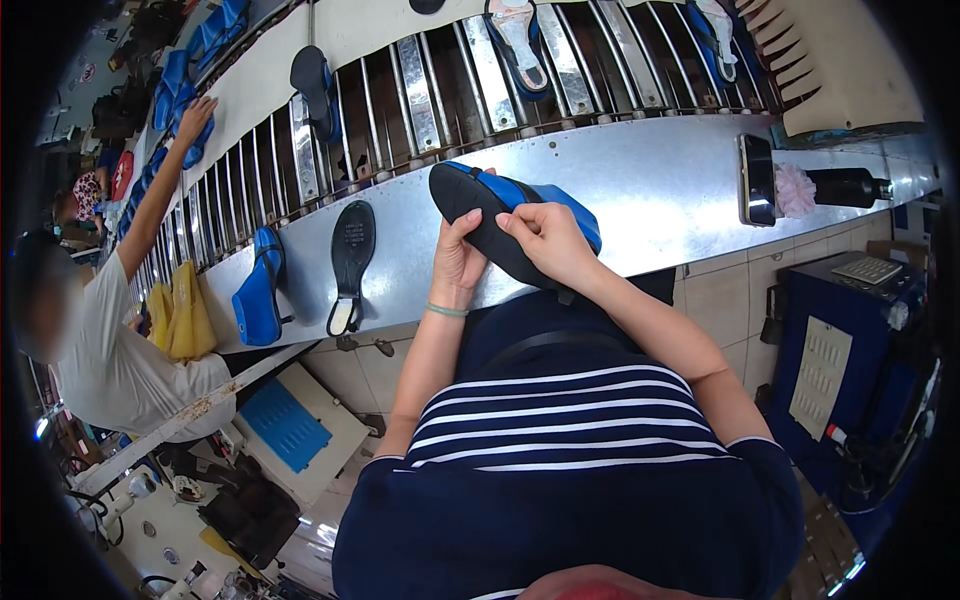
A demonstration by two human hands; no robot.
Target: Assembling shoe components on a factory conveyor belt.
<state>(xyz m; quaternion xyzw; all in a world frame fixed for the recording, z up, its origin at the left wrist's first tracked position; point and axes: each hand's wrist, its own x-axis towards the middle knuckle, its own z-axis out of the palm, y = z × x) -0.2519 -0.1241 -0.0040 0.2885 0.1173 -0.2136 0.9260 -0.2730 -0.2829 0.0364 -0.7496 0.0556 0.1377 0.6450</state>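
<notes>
Left hand: my left hand (458, 255) grips the near edge of a blue sandal with a black rubber sole (500, 225), fingers curled onto the sole.
Right hand: my right hand (545, 238) pinches the same sole from the other side, fingertips pressed on the black rubber.
Sandal: held sole-up between both hands, above the shiny steel bench (660, 190).
Left of my hands: a loose black sole (351, 255) and a blue sandal (258, 290) lie on the bench.
Beyond my hands: a slatted metal conveyor (450, 85) carrying more soles.
Right of my hands: a dark phone (757, 180) beside a pink puff (795, 190).
Far left: a co-worker's arm (160, 190) reaches onto the conveyor.
</notes>
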